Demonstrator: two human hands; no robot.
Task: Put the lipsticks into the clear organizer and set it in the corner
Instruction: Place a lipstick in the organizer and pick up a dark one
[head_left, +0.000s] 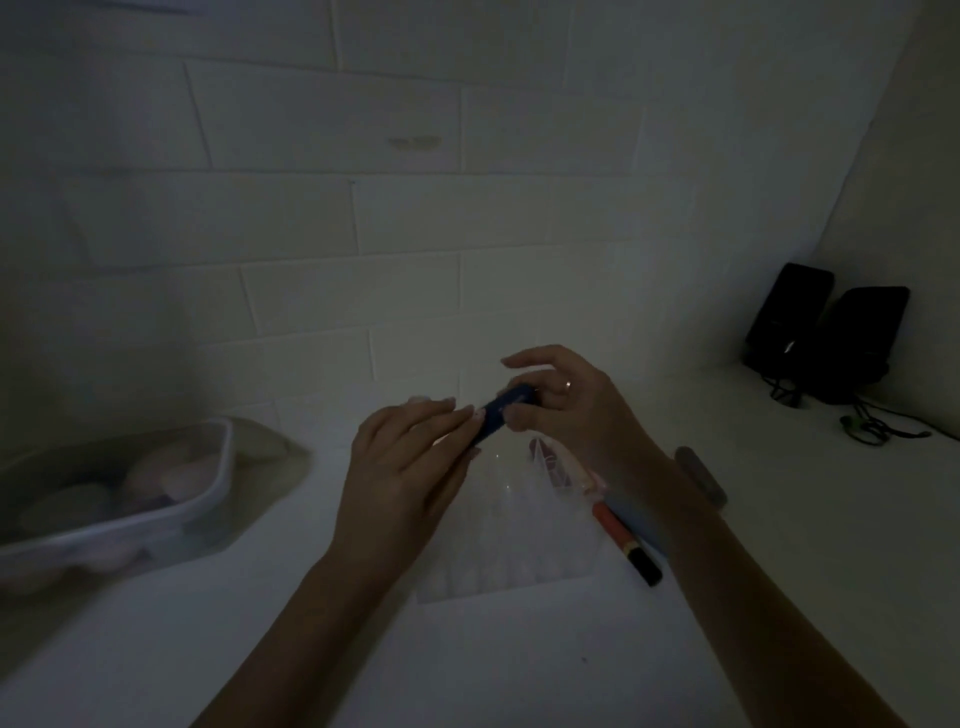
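Note:
The scene is dim. A dark blue lipstick (500, 415) is held between both hands above the clear organizer (509, 540), which stands on the white counter. My left hand (402, 478) grips its lower end with the fingertips. My right hand (566, 410) pinches its upper end, the index finger raised. A pink lipstick (563, 467) lies at the organizer's right edge, whether in a slot or beside it I cannot tell. An orange tube with a black cap (626, 540) lies on the counter right of the organizer, partly under my right forearm.
A clear plastic tub (156, 525) with pale round items sits at the left on a beige cloth. Two black speakers (826, 332) with cables stand in the far right corner. A grey oblong object (701, 475) lies beyond my right wrist. Tiled wall behind.

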